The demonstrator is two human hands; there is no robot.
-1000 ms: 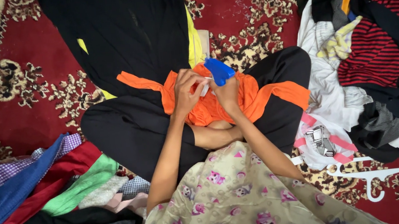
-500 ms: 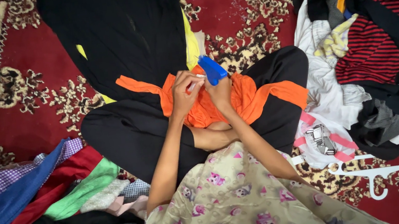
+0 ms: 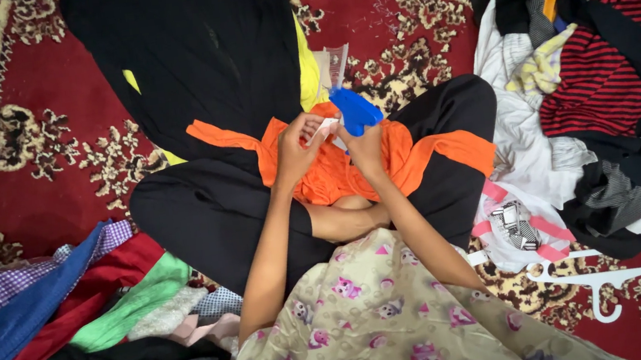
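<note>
Blue and plastic, the tagging gun (image 3: 355,109) sits gripped in the right hand (image 3: 366,147) above the orange-and-black garment (image 3: 328,172) on the lap, long axis slanting, its nose up-left toward the carpet. The left hand (image 3: 296,150) pinches a small white tag (image 3: 326,128) beside it. Since half a second ago the gun has risen slightly; folded clothes (image 3: 69,337) lie left, a white hanger (image 3: 610,278) right.
</note>
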